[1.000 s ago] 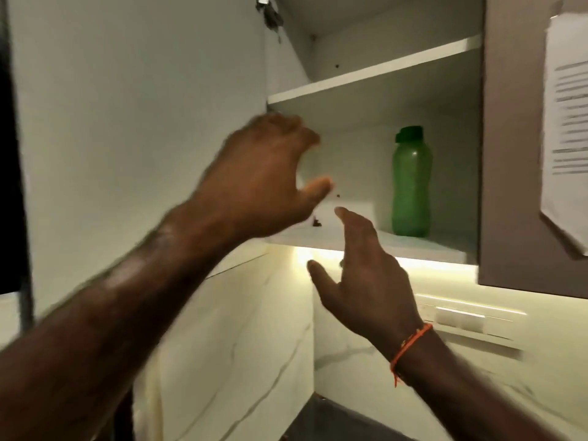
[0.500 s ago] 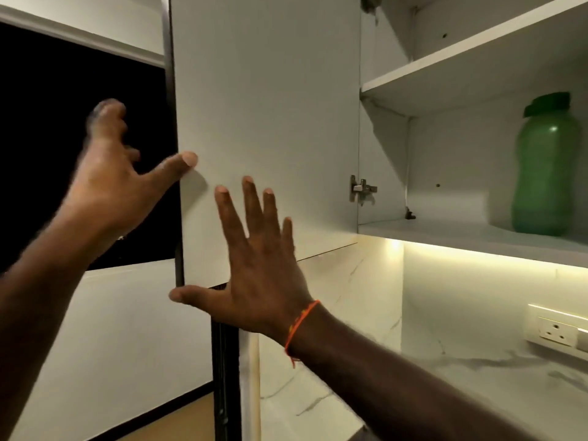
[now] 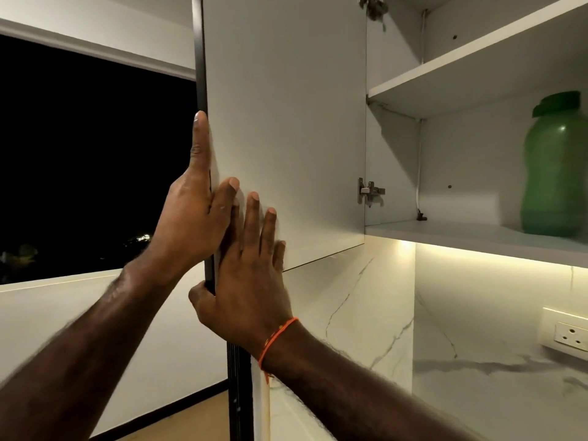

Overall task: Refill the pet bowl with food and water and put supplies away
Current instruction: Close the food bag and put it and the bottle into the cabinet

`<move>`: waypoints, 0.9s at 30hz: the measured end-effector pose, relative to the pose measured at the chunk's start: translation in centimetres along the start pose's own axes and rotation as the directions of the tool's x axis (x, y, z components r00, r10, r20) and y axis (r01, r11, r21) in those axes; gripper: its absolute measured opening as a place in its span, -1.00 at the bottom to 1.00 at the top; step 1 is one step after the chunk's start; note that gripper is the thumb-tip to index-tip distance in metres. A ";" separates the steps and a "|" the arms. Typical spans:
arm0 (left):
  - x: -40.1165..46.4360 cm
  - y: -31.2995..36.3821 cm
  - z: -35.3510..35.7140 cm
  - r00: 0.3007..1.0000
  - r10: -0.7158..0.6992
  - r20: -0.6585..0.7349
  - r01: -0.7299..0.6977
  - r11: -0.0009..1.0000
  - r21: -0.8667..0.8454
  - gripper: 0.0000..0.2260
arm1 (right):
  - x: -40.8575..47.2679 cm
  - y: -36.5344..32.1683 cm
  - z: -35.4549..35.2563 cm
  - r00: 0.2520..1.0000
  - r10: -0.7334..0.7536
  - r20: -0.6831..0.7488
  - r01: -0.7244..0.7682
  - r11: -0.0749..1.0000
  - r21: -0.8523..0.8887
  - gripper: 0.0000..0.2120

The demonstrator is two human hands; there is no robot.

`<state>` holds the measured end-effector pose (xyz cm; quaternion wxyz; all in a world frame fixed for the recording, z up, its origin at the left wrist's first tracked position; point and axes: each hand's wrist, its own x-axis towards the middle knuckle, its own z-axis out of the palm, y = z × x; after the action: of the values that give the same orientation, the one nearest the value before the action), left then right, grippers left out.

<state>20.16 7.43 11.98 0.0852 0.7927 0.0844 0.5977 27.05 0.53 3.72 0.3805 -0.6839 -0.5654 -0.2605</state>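
We have both hands on the open cupboard door (image 3: 286,122), which swings out to the left of the cupboard (image 3: 477,74). Our left hand (image 3: 194,218) grips the door's free edge: the thumb lies straight up along that edge, one finger shows on the pale inner face, and the other fingers are hidden behind the door, so we cannot tell how they lie. Our right hand (image 3: 251,281) lies flat on the inner face just below the left hand, fingers straight and slightly apart, pressing on the panel, with its thumb hooked round the door's lower corner. An orange thread (image 3: 276,337) circles the right wrist.

To the right of the door, the green bottle (image 3: 553,173) stands upright on the cupboard's lower shelf (image 3: 445,232), capped, well apart from both hands. A metal hinge (image 3: 369,190) joins the door to the cupboard wall. Below the cupboard a light strip glows over the marble wall, and a socket (image 3: 569,335) sits lower right. Left of the door is a dark window (image 3: 95,154).
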 end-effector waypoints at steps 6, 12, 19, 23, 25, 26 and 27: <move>-1.3 5.4 1.3 0.997 0.073 0.026 -0.071 0.995 -0.064 -0.32 | -3.2 1.5 -5.2 0.999 -0.031 0.021 0.029 0.996 0.088 0.15; -2.1 11.6 4.8 0.974 0.227 0.008 -0.221 0.956 -0.194 -0.29 | -6.6 4.6 -10.8 0.995 -0.075 -0.071 0.087 0.979 0.183 0.17; -2.5 18.7 10.3 0.932 0.361 0.030 -0.331 0.882 -0.335 -0.27 | -10.0 9.0 -18.0 0.952 0.025 -0.304 0.036 0.980 0.194 -0.16; -2.1 21.7 13.6 0.918 0.392 0.062 -0.337 0.852 -0.400 -0.31 | -11.4 11.1 -21.2 0.935 0.101 -0.339 -0.067 0.992 0.109 -0.27; -1.9 22.9 14.9 0.908 0.412 0.074 -0.348 0.842 -0.412 -0.33 | -12.1 12.1 -22.4 0.930 0.135 -0.342 -0.125 0.991 0.049 -0.30; -1.8 23.3 15.5 0.901 0.426 0.083 -0.357 0.836 -0.417 -0.34 | -12.4 12.5 -23.0 0.927 0.155 -0.342 -0.162 0.987 0.009 -0.29; -1.6 23.8 16.1 0.892 0.443 0.092 -0.368 0.829 -0.421 -0.34 | -12.7 12.9 -23.6 0.924 0.177 -0.339 -0.202 0.978 -0.042 -0.25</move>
<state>36.02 -16.61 11.72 0.1202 0.8110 -0.2162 0.5301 38.49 -26.96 4.37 0.4680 -0.6952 -0.4137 -0.3558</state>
